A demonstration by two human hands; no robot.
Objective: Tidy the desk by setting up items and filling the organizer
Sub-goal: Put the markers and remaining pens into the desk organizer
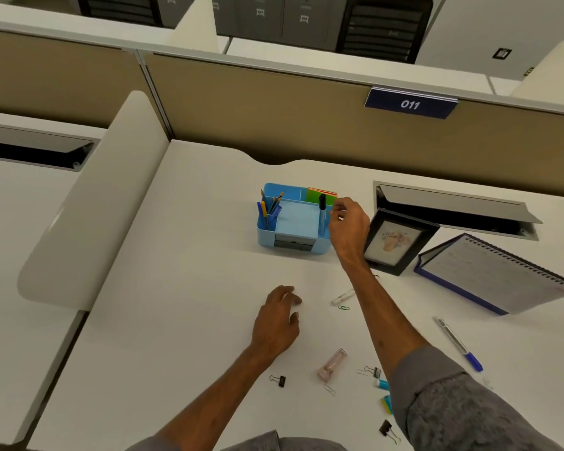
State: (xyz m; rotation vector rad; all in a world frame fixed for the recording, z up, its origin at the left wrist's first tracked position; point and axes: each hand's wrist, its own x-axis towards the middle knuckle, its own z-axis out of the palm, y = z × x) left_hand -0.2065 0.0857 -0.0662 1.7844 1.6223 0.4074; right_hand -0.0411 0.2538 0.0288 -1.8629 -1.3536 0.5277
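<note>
Head view: blue organizer stands mid-counter toward the far edge, with its drawer face turned to the near edge. Pens and pencils are stood in its left compartment, sticky notes in the far-right one, and a black-capped marker is upright in the right slot.

Right grip is held at the organizer's right rim, just beside the marker cap, fingers curled toward the thumb. Whether anything small is pinched cannot be told. Left grip is laid on the counter toward the near edge, fingers loosely bent, nothing held.

Step judged: seating of the marker in the right slot. Marker should be checked upright and fully down before the grip is drawn off. Withdrawal should be kept clear of the photo frame just to the right, since it could be knocked by the wrist.

Loose stock lies toward the near edge: blue-capped pen, pink item, binder clips, paper clip. Clips are probably best dropped into the open middle tray.
</note>
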